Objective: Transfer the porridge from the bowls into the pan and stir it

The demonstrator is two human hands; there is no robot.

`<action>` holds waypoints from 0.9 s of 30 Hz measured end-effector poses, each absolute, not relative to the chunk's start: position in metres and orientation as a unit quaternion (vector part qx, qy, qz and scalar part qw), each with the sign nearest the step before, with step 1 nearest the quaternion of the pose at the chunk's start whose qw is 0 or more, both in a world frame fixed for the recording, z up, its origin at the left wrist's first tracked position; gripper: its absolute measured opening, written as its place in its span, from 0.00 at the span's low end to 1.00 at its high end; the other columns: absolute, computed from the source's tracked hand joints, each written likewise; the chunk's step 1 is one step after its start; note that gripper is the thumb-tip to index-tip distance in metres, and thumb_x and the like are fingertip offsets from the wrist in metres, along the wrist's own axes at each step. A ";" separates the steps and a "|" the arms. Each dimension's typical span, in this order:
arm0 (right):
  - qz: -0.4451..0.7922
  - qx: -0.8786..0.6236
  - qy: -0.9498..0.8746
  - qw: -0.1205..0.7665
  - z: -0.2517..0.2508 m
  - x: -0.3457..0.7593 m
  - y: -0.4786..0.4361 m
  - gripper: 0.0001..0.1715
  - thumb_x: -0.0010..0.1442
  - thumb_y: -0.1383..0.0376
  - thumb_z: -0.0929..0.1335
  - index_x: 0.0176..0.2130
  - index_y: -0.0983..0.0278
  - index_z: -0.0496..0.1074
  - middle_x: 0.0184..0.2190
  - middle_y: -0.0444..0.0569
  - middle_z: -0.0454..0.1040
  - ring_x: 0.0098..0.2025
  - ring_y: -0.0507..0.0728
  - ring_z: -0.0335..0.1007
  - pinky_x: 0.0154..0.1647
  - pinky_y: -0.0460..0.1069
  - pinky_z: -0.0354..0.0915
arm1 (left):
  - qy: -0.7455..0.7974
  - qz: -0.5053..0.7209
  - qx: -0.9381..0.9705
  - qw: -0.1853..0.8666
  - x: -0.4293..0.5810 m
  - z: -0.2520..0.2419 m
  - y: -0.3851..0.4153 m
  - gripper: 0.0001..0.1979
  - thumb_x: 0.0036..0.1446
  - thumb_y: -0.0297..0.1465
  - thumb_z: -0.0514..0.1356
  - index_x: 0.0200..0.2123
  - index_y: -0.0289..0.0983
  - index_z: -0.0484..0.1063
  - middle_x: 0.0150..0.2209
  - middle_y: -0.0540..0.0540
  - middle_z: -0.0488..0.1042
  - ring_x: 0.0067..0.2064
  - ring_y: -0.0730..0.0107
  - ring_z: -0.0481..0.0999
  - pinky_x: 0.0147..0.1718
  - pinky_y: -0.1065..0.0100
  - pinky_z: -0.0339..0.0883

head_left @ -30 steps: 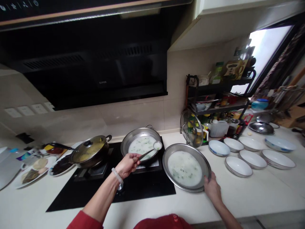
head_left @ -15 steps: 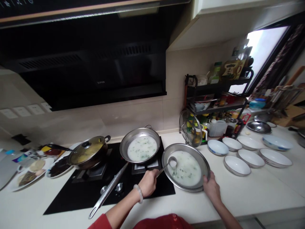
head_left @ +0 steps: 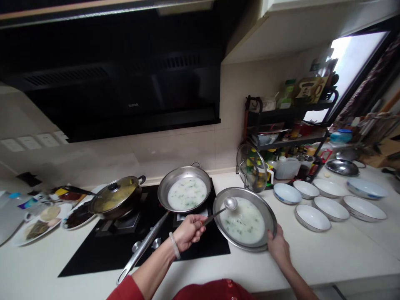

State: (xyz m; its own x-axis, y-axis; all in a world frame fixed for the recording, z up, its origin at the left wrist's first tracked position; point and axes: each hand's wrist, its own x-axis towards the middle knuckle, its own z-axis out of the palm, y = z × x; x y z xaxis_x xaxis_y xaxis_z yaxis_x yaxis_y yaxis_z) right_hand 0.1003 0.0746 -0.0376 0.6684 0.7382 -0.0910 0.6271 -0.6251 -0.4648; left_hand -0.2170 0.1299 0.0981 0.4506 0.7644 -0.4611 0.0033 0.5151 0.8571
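Observation:
My left hand point(head_left: 190, 231), a bracelet at its wrist, is closed round the handle of a metal ladle point(head_left: 230, 203). The ladle's bowl hangs over the upper left part of a wide steel basin point(head_left: 222, 225). White soup point(head_left: 245, 229) with green bits fills the basin's lower part. My right hand point(head_left: 278, 246) grips the basin at its right rim, thumb at the edge. Left of the basin, a long-handled steel pan point(head_left: 164, 189) on the stove holds similar white soup point(head_left: 189, 193).
A lidded pan point(head_left: 118, 200) sits on the left burner of the black stove point(head_left: 90, 260). Several bowls point(head_left: 312, 218) stand on the right counter. A glass lid point(head_left: 251, 168) leans against a black rack point(head_left: 290, 143). Plates of food point(head_left: 40, 227) lie far left.
The ladle's bowl has risen from the soup surface and shifted slightly up and right in the view. My left hand has turned and moved a little left. My right hand stays on the rim.

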 end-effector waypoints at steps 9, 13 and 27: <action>0.145 -0.894 -0.371 0.203 -0.032 0.099 0.074 0.33 0.63 0.60 0.52 0.62 0.75 0.53 0.40 0.63 0.76 0.38 0.65 0.75 0.42 0.56 0.66 | 0.468 0.355 0.433 0.684 -0.262 0.132 0.158 0.16 0.47 0.30 0.61 0.42 0.33 0.67 0.20 0.56 0.63 0.16 0.87 0.47 0.16 0.77 0.36; 0.147 -0.894 -0.371 0.205 -0.030 0.098 0.073 0.33 0.63 0.60 0.52 0.62 0.75 0.53 0.40 0.64 0.76 0.38 0.65 0.75 0.42 0.56 0.66 | 0.589 0.323 0.554 0.492 -0.292 0.118 0.179 0.08 0.52 0.28 0.56 0.37 0.34 0.70 0.19 0.55 0.63 0.15 0.82 0.53 0.17 0.75 0.45; 0.148 -0.893 -0.378 0.195 -0.033 0.099 0.074 0.33 0.63 0.60 0.52 0.61 0.77 0.52 0.43 0.66 0.75 0.40 0.66 0.75 0.44 0.56 0.66 | 0.684 0.272 0.532 0.419 -0.312 0.089 0.192 0.05 0.53 0.25 0.56 0.33 0.34 0.71 0.16 0.55 0.64 0.16 0.79 0.59 0.18 0.75 0.49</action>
State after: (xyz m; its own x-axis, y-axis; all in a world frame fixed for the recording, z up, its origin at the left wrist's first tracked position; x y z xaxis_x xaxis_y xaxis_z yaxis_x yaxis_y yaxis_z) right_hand 0.0992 0.0741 -0.0327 0.6712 0.7320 -0.1172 0.6166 -0.6391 -0.4597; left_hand -0.3119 0.1924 0.0894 -0.0831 0.9549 -0.2850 0.4995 0.2874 0.8173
